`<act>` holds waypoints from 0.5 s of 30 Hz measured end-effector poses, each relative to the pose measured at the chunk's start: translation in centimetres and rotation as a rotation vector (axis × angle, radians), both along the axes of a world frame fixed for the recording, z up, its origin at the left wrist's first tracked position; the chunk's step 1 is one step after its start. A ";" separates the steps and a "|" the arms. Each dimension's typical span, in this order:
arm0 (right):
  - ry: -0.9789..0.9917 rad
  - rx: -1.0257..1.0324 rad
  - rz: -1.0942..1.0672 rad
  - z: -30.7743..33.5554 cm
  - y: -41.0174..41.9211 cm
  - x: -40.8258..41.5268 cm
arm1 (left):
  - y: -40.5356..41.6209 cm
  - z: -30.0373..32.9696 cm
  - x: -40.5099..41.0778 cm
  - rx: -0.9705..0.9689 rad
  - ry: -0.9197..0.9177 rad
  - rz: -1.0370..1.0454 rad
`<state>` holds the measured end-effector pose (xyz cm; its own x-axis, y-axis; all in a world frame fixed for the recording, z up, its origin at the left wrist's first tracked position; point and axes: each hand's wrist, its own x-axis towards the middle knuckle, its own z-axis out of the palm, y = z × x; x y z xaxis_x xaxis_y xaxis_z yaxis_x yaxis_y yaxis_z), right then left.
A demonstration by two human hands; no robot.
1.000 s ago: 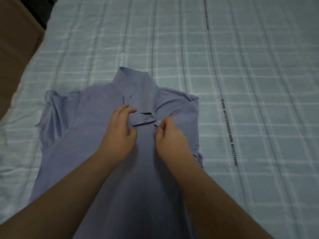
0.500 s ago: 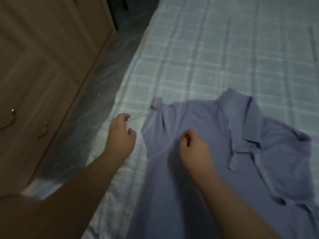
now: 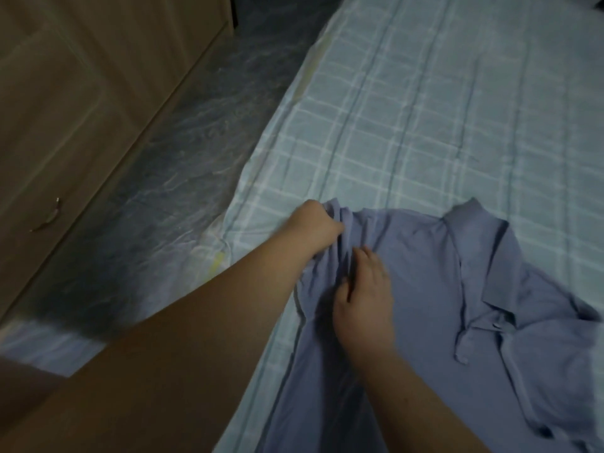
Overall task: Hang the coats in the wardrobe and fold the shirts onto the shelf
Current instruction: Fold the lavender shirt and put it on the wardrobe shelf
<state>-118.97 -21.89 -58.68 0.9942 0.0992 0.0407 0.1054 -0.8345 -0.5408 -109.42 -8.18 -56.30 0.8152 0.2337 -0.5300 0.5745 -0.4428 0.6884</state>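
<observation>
- While it lies face up near the edge of the pale blue checked bed sheet (image 3: 408,119), the blue-grey collared polo shirt (image 3: 425,289) is in the folding step.
- The left hand (image 3: 315,228) has its grip bunched on the sleeve; the right hand (image 3: 364,299) presses beside it, fingers fairly straight.
- Next, the sleeve likely needs folding inward.
- A brown wooden wardrobe (image 3: 65,109) stands beyond the grey floor (image 3: 183,165).

Count, head view: one shirt (image 3: 425,289) (blue-grey, collared, lying on the bed). Two hands on it: left hand (image 3: 313,228), right hand (image 3: 362,305). One bed sheet (image 3: 425,125), checked. One wooden cabinet front (image 3: 81,93) with one metal handle (image 3: 49,217) visible.
</observation>
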 end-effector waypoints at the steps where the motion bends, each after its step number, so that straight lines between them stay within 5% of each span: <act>1: -0.022 -0.022 0.012 0.0 -0.1 -0.2 | 0.7 0.3 -0.5 -0.025 -0.021 0.012; 15: 0.050 -0.336 0.094 -1.7 3.6 -1.0 | 5.3 0.7 -9.5 0.110 -0.633 0.165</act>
